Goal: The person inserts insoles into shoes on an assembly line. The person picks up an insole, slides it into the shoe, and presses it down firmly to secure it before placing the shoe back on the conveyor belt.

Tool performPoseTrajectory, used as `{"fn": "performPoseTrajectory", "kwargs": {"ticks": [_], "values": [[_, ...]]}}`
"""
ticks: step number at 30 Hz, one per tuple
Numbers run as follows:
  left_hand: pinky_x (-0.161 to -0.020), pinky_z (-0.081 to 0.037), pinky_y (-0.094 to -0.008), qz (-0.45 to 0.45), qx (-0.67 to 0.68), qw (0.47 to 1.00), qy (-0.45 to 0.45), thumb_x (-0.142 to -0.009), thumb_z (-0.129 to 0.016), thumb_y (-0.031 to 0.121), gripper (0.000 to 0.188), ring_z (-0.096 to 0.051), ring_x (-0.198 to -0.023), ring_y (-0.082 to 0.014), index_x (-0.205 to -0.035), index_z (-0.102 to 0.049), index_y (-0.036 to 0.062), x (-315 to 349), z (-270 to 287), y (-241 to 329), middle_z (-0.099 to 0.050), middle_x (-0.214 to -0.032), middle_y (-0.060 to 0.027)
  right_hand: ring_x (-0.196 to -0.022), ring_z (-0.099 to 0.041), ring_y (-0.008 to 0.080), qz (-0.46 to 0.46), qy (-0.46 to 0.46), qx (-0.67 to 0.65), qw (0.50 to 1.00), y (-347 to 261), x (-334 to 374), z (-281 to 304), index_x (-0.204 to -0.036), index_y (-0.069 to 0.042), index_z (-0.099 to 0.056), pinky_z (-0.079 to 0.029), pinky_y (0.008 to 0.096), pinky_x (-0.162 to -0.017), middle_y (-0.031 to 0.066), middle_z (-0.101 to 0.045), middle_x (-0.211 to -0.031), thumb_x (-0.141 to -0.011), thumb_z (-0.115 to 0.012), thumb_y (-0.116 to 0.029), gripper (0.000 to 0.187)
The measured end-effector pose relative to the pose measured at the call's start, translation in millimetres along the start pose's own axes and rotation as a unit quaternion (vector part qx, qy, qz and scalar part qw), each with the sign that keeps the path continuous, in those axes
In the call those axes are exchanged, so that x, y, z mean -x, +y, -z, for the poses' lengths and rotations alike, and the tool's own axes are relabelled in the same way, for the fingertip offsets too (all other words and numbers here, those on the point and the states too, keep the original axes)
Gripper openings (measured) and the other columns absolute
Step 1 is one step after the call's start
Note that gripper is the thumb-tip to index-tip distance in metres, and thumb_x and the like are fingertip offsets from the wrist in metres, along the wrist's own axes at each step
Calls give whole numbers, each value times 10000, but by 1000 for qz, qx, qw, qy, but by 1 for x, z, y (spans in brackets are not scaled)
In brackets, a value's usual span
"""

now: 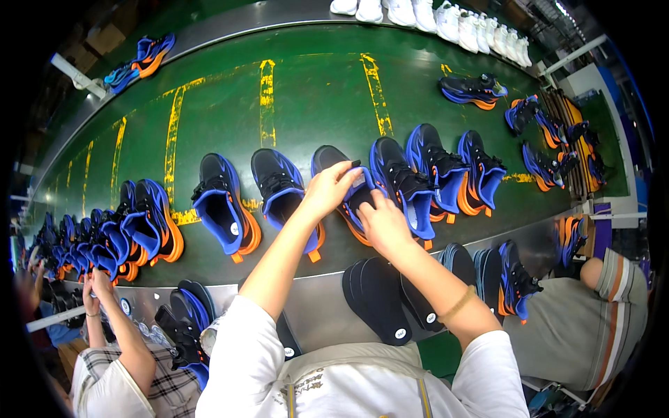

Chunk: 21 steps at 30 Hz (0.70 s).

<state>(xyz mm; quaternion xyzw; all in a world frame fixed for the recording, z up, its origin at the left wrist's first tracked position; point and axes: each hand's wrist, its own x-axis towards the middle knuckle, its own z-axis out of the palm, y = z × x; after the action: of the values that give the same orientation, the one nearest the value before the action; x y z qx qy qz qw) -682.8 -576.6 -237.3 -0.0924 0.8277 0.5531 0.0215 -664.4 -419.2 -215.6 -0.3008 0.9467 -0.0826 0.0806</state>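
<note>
Sneakers crowd the green conveyor belt (pixel 313 90), black with blue linings and orange soles. At far left a co-worker's hands (pixel 94 289) rise beside a packed row of them (pixel 104 240). Next along stand two single shoes (pixel 223 202), then the sneaker (pixel 334 167) the person works on, lying at the belt's near edge. The left hand (pixel 327 188) reaches over it, fingers curled, pinching the tongue between thumb and fingertips. The right hand (pixel 382 223) presses against the shoe's blue collar, fingers bent and tucked at the opening. Black insoles (pixel 380 296) lie stacked on the metal ledge just below. Further right more sneakers (pixel 446 174) stand close together, and white shoes (pixel 446 17) line the far rim.
</note>
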Motion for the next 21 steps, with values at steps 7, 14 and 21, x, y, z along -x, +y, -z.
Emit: {"fn": "performPoseTrajectory", "kwargs": {"ticks": [7,14,21], "values": [[-845,-434,-319,26,-5,1000,-2,-833,-568,320,456,-586,-982,-261,-1157,-523,4,12,5,11,-605,-1049,-181,-869,-568,311,48,-235,9,971,18,-14,43,-842,-25,-641,-470,386,-778,203,-582,-903,-695,-615,-196,227],[-868,-420,-307,7,29,999,-43,-842,-563,309,445,-568,-1024,-242,-1127,-541,-32,0,6,-2,-587,-1090,-195,-875,-572,311,113,-164,20,980,22,-34,-20,-779,-5,-651,-469,385,-784,191,-575,-897,-730,-513,-95,172],[-873,-417,-296,-5,61,996,-63,-846,-568,269,417,-566,-1020,-212,-1120,-542,-44,0,8,-14,-597,-1084,-174,-990,-523,276,135,-280,194,930,14,-37,-30,-941,-82,-662,-426,354,-845,164,-531,-1068,-792,-494,-136,231]]}}
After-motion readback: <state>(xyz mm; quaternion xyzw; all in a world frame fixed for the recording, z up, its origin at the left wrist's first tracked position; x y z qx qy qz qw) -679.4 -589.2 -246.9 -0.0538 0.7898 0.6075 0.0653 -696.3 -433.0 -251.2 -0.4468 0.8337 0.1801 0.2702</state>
